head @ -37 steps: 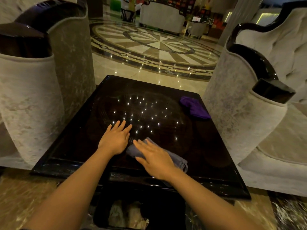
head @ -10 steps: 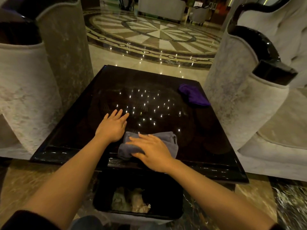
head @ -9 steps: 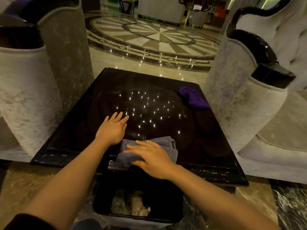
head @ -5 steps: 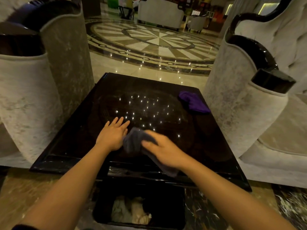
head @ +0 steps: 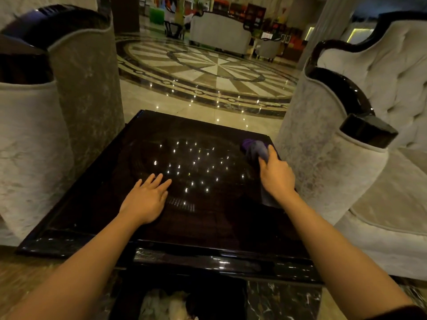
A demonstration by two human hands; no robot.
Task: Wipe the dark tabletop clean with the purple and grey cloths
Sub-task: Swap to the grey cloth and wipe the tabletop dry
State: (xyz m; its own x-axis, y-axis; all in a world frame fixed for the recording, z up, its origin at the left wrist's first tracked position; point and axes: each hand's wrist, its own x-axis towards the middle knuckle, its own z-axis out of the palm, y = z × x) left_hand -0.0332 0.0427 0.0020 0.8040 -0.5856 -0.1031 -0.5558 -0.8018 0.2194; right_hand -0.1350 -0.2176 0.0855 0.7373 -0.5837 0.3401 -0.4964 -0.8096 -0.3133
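The dark glossy tabletop (head: pixel 201 227) fills the middle of the view and reflects ceiling lights. My left hand (head: pixel 147 199) rests flat on it left of centre, fingers spread, holding nothing. My right hand (head: pixel 276 175) is near the table's right edge, closed on the grey cloth (head: pixel 257 151). The cloth sticks out beyond my fingers, and a part hangs below my wrist. The purple cloth (head: pixel 247 142) lies at the far right of the table. Only a small part of it shows, right behind the grey cloth.
Velvet armchairs stand close on both sides, one on the left (head: pixel 34 135) and one on the right (head: pixel 335 158). A dark bin (head: pixel 180 301) with crumpled paper sits under the table's near edge. Polished marble floor (head: pixel 208 72) lies beyond.
My right hand picked the grey cloth up from the near middle of the table and carried it to the far right, up against the purple cloth. My left hand stayed flat in place.
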